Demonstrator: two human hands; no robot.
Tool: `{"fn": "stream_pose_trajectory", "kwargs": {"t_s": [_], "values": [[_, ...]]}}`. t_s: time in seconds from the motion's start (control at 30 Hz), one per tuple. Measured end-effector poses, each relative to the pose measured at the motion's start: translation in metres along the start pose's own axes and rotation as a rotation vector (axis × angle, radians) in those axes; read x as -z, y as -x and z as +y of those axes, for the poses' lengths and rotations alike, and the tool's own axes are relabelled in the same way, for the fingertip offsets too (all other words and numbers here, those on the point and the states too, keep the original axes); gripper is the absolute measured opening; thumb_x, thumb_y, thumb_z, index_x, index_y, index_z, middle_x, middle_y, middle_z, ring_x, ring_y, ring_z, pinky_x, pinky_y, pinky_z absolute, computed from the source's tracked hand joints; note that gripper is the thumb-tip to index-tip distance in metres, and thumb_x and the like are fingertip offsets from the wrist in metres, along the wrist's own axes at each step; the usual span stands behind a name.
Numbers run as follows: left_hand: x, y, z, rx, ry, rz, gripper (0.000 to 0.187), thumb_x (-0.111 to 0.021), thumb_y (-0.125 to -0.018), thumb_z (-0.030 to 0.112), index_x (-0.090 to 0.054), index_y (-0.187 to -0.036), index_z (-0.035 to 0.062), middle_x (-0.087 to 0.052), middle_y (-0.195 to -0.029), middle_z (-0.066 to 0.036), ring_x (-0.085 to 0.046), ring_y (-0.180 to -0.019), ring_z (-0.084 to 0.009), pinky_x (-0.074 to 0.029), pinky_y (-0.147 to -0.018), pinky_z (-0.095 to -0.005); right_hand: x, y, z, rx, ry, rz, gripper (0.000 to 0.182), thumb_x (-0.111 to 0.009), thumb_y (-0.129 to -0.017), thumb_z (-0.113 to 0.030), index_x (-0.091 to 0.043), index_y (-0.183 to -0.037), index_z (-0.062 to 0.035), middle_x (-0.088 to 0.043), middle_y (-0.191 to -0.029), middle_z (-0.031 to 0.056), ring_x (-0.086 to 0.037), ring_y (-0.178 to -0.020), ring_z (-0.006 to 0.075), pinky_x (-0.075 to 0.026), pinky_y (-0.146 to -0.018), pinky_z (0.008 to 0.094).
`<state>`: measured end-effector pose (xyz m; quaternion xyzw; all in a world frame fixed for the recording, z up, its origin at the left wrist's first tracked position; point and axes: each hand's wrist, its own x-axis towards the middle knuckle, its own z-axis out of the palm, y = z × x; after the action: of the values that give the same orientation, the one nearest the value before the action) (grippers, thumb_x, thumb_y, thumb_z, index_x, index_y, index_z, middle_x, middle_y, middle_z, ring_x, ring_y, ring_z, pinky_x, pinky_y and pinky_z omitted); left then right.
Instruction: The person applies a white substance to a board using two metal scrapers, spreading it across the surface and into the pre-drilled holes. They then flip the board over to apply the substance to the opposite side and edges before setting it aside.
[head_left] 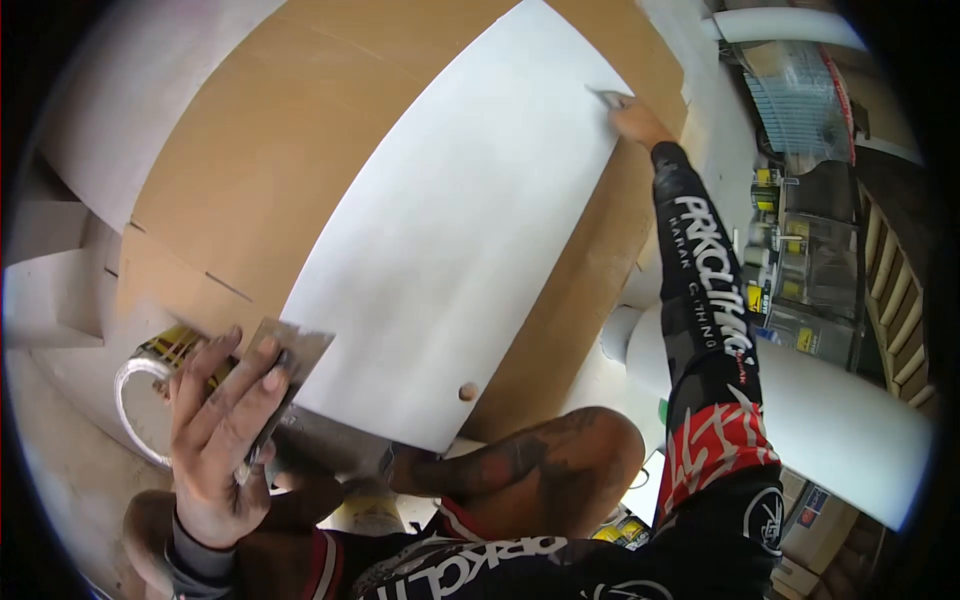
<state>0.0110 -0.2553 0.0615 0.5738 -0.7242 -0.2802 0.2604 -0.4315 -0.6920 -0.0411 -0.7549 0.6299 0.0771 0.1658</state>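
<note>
A long white panel (440,220) with curved edges lies across brown cardboard, with a small round hole near its close end. My right hand (641,123) reaches to the panel's far right edge. Its fingers are closed on a small putty knife (606,97), the blade on or just above the white surface. At the lower left, my left hand (222,420) is raised beside the panel's near corner. It grips a wide flat metal scraper (309,346) whose blade tilts over that corner; its fingers hide the rest of it.
Cardboard (260,150) spreads under the panel. An opened bucket with a white rim (122,395) stands by my left hand. To the right lies a large white cylinder (820,425), with several yellow-labelled cans (766,192) behind it. My bent knee (600,450) is close to the panel.
</note>
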Motion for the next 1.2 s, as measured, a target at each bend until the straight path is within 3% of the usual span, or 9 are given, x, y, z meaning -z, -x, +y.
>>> {"fn": "stream_pose_trajectory", "kwargs": {"t_s": [0.2,0.27,0.4,0.5,0.77,0.97,1.07,1.13,1.2], "values": [[0.027,0.013,0.016,-0.053,0.125,0.152,0.066,-0.052,-0.063,-0.015,-0.057,-0.125,0.0054,-0.06,-0.125,-0.014,-0.052,-0.114,-0.0425,-0.039,-0.098,-0.0461,-0.054,0.092,-0.033,0.119,-0.071,0.014,0.047,-0.049,-0.078,-0.017,-0.059,-0.123,-0.0081,-0.064,-0.105,0.025,-0.063,-0.097,0.0353,-0.047,-0.087,0.0392],[0.032,0.034,0.017,-0.087,0.145,0.233,0.038,-0.046,-0.088,0.002,-0.055,-0.125,-0.0008,-0.06,-0.121,-0.019,-0.052,-0.119,-0.038,-0.04,-0.1,-0.0405,-0.069,0.155,-0.071,0.127,-0.106,0.004,0.047,-0.049,-0.078,-0.017,-0.059,-0.123,-0.0079,-0.064,-0.106,0.0239,-0.062,-0.098,0.0349,-0.047,-0.087,0.0389],[0.035,0.05,0.022,-0.104,0.208,0.296,0.035,-0.045,-0.091,0.004,-0.055,-0.125,0.0,-0.061,-0.121,-0.018,-0.055,-0.116,-0.0321,-0.041,-0.098,-0.0355,-0.092,0.247,-0.135,0.027,-0.161,-0.11,0.047,-0.049,-0.078,-0.016,-0.058,-0.124,-0.008,-0.065,-0.107,0.0216,-0.062,-0.098,0.0345,-0.047,-0.087,0.0378],[0.03,0.056,0.026,-0.123,0.392,0.431,0.031,-0.053,-0.091,0.006,-0.062,-0.121,0.0117,-0.065,-0.106,-0.017,-0.061,-0.094,-0.0324,-0.048,-0.083,-0.0357,-0.136,0.29,-0.146,0.088,-0.234,-0.068,0.046,-0.05,-0.079,-0.015,-0.058,-0.124,-0.0088,-0.064,-0.108,0.0215,-0.062,-0.098,0.0346,-0.047,-0.088,0.0369],[0.016,0.066,0.02,-0.175,0.514,0.506,0.029,-0.053,-0.095,0.018,-0.06,-0.122,0.0109,-0.066,-0.103,-0.017,-0.062,-0.089,-0.0304,-0.048,-0.081,-0.0353,-0.204,0.432,-0.219,0.245,-0.319,0.051,0.044,-0.054,-0.08,-0.014,-0.058,-0.122,-0.0043,-0.059,-0.119,0.021,-0.058,-0.109,0.0343,-0.045,-0.095,0.0393],[0.02,0.065,0.014,0.0,0.696,0.518,0.03,-0.05,-0.097,0.021,-0.059,-0.115,-0.0013,-0.067,-0.095,-0.015,-0.063,-0.087,-0.0237,-0.047,-0.08,-0.0331,-0.218,0.513,-0.269,0.259,-0.329,-0.048,0.039,-0.05,-0.082,-0.008,-0.057,-0.12,-0.0024,-0.058,-0.121,0.0219,-0.055,-0.112,0.0367,-0.042,-0.098,0.0416],[0.018,0.056,0.001,0.313,0.816,0.481,0.026,-0.05,-0.096,0.02,-0.061,-0.11,0.0013,-0.066,-0.092,-0.01,-0.064,-0.087,-0.0213,-0.051,-0.077,-0.0337,-0.198,0.525,-0.276,0.319,-0.359,-0.062,0.043,-0.049,-0.081,-0.004,-0.056,-0.123,-0.0026,-0.062,-0.113,0.0214,-0.061,-0.098,0.033,-0.047,-0.087,0.0391],[0.008,0.053,-0.005,0.499,1.698,0.311,0.022,-0.049,-0.095,0.019,-0.059,-0.111,0.0063,-0.063,-0.094,-0.006,-0.064,-0.09,-0.0191,-0.056,-0.074,-0.0342,-0.135,0.527,-0.301,0.056,-0.637,0.121,0.042,-0.049,-0.08,0.001,-0.056,-0.122,-0.0016,-0.06,-0.119,0.0204,-0.058,-0.112,0.0339,-0.043,-0.097,0.0381],[0.009,0.065,-0.001,0.521,1.794,0.046,0.049,-0.06,-0.093,0.031,-0.044,-0.125,-0.0019,-0.054,-0.116,-0.006,-0.056,-0.108,-0.0159,-0.048,-0.093,-0.0332,-0.081,0.516,-0.316,0.217,-0.69,0.299,0.044,-0.05,-0.079,0.004,-0.056,-0.123,-0.002,-0.059,-0.121,0.0217,-0.056,-0.115,0.0346,-0.042,-0.1,0.0401]]}}
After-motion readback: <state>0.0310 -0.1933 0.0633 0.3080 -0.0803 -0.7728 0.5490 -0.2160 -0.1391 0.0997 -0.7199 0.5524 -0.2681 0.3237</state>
